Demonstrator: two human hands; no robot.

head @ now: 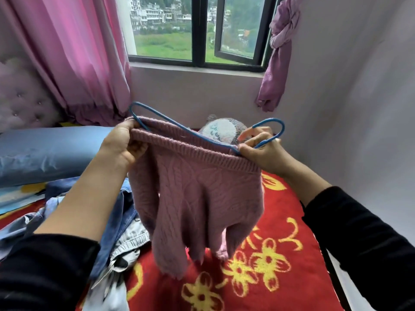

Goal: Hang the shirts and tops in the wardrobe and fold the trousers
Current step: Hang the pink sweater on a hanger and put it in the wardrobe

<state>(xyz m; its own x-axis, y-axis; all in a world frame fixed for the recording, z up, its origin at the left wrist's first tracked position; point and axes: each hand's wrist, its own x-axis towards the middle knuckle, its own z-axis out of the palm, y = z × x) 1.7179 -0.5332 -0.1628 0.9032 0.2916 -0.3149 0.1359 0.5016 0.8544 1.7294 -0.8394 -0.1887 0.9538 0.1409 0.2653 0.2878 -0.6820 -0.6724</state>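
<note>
A pink cable-knit sweater point(197, 198) hangs in the air over the bed, its ribbed hem stretched between both hands. My left hand point(122, 143) grips the hem's left end together with one end of a blue hanger point(179, 126). My right hand point(261, 153) holds the hem's right end and the hanger's other looped end. The hanger runs across the hem opening, partly inside the sweater. A heap of denim and light clothes point(116, 232) lies on the bed at lower left.
A red blanket with yellow flowers point(258, 265) covers the bed. A blue pillow point(49, 151) lies at the left, a grey plush toy point(222, 129) behind the sweater. Pink curtains point(74, 52) and a window point(197, 30) are ahead, a white wall at the right.
</note>
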